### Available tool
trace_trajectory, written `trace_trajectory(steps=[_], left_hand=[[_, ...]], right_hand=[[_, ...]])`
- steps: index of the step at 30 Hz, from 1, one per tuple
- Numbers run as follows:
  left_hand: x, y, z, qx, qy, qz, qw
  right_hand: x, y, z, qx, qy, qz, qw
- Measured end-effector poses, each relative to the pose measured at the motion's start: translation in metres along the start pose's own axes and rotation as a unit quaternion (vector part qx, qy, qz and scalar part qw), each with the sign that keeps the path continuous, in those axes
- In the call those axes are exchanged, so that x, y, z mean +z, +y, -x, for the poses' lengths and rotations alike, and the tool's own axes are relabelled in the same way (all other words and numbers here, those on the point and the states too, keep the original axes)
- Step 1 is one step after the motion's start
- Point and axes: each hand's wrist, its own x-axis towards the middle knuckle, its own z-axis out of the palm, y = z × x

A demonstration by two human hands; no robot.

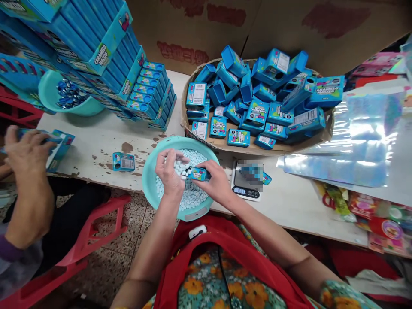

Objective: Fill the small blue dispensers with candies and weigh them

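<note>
over the turquoise basin [148, 176], the right hand [216, 181] pinches a small blue carton [197, 174] with white lettering between thumb and fingers. the left hand [169, 174] curls its fingers around white candies [179, 168] by the carton's end.

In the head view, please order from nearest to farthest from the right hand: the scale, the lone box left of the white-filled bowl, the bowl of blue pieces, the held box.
1. Held box: gripped in the right hand.
2. Scale: to the hand's right.
3. Lone box: left, past the white-filled bowl.
4. Bowl of blue pieces: far left.
</note>
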Motion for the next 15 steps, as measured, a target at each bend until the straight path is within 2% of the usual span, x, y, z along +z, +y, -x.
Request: trace_trajectory(steps=[5, 12, 15], left_hand=[[0.003, 0.002, -0.001, -0.014, -0.018, 0.0, 1.0], [0.006, 0.012, -0.002, 0.036, -0.043, -0.033, 0.998], [0.006, 0.012, -0.004, 0.03, -0.044, -0.052, 0.997]], right_hand=[[0.0, 0.0, -0.003, 0.003, 0.006, -0.015, 1.0], [-0.001, -0.007, -0.007, -0.014, 0.019, -0.051, 0.998], [0.002, -0.005, -0.008, -0.001, 0.025, -0.062, 0.998]])
